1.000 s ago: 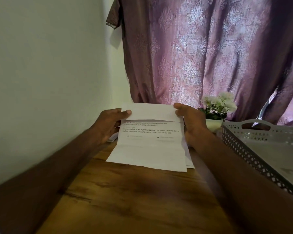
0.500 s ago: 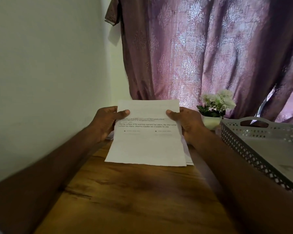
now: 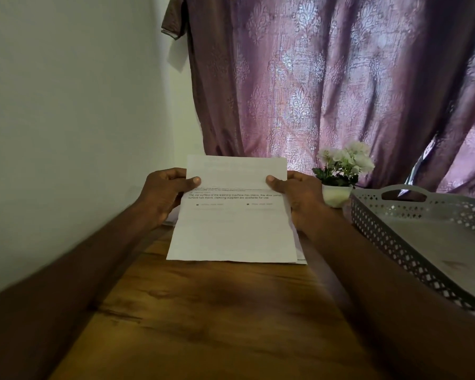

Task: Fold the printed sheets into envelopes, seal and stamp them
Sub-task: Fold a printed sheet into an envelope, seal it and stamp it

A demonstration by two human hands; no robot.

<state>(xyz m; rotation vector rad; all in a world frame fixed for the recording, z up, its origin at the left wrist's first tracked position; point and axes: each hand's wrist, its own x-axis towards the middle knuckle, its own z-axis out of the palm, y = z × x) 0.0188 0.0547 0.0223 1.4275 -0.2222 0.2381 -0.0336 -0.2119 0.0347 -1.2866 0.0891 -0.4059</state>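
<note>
A white printed sheet point(image 3: 232, 231) is held up over the far part of the wooden table point(image 3: 217, 311). Its top portion is folded forward over the text, and a few printed lines show just below the flap. My left hand point(image 3: 162, 196) pinches the sheet's left edge at the fold, thumb on the front. At the right edge, my right hand point(image 3: 299, 197) pinches it the same way. The sheet's lower edge rests near the tabletop, over more white sheets point(image 3: 300, 257) whose corner shows at the bottom right.
A grey perforated tray point(image 3: 422, 259) with a handle slot sits at the right. A small white pot of pale flowers point(image 3: 340, 174) stands behind my right hand. A plain wall runs along the left; a purple patterned curtain point(image 3: 327, 78) hangs behind the table.
The folded top flap has come further down over the text and both thumbs have slid inward along it. The sheet has risen slightly.
</note>
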